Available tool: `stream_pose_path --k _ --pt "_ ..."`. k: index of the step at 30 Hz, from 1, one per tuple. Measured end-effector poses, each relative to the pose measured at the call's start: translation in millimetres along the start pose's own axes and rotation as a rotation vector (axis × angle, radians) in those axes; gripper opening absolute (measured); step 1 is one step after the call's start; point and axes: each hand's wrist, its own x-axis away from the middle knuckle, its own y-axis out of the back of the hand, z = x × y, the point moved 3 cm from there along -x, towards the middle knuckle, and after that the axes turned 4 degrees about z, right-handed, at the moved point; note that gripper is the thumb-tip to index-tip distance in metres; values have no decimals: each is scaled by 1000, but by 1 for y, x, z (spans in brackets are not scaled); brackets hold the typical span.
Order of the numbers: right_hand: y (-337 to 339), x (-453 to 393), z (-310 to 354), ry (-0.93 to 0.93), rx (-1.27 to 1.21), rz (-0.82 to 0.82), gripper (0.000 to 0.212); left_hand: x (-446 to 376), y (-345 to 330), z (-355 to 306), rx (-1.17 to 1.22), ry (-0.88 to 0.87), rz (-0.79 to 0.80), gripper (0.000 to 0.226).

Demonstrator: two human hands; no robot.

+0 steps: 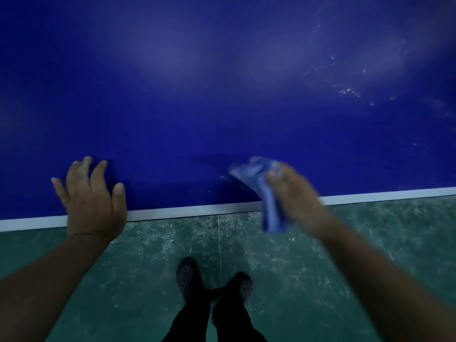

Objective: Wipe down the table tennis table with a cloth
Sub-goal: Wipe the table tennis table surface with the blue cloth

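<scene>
The cloth [267, 193] is a single blue rag, bunched into a long twist whose long axis runs from the upper left, where a crumpled end lies over the blue table [222, 95], down toward the lower right, where its tail hangs past the white edge stripe [192, 210] and in front of the green floor [370, 230]. There is one cloth, one table, two hands and two dark perforated clogs [187, 277] on the floor below, with dark trouser legs above them. The right hand [296, 191] grips the cloth, its fingers curled round the bunched middle; the hand is blurred, so the exact lie of each finger cannot be told. The cloth sits at the left side of that hand, sticking out beyond the fingertips above and below the palm. The left hand [91, 201] holds nothing: its fingers are spread and nearly straight, resting flat on the table just inside the near edge, with the heel of the palm over the white stripe. The cloth is well apart from the left hand, with a bare stretch of table edge between them. White specks and pale smears [350, 91] show on the table surface toward the upper right, far from both hands.
</scene>
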Motion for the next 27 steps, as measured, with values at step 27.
stream_pose_path --k 27 --pt "84 -135 -45 -172 1037 -349 53 1 -10 7 -31 -61 22 61"
